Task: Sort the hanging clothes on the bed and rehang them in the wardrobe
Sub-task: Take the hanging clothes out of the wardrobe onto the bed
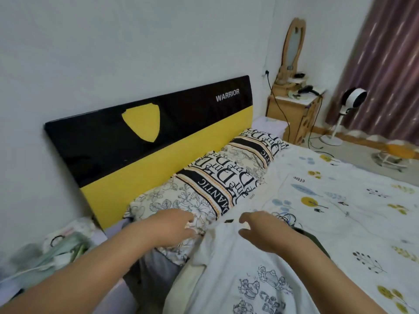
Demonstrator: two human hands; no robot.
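Nearest the camera, at 6 o'clock, lies a white garment (247, 275) with a blue cartoon print, spread on the bed (353, 189) with its upper edge towards the pillows. This is judged to be one of the clothes to be sorted; a small dark piece shows at its top edge, possibly part of a hanger, but too little is visible to say. The wardrobe is not in view.

Both forearms enter from the bottom corners and converge on the top edge of the garment. The left hand (174, 227) is at about 7 o'clock from frame centre, palm down, fingers loosely extended over the near floral pillow (172, 200) beside the garment's left shoulder. It holds nothing; contact with the pillow cannot be confirmed. The right hand (260, 230) sits just right of it, fingers bent and spread, the thumb apart from the fingers, hovering at the collar area. It appears empty and part-open, as if about to take hold.

Judgement: the garment is laid flat so it can be gathered at the neck, and the hands are placed either side of that point for this reason.

At 11 o'clock stands the black and yellow headboard (147, 123). At 1 o'clock stands a wooden dressing table (292, 114), with a white fan (351, 98) beside the curtain (385, 64) at 2 o'clock.
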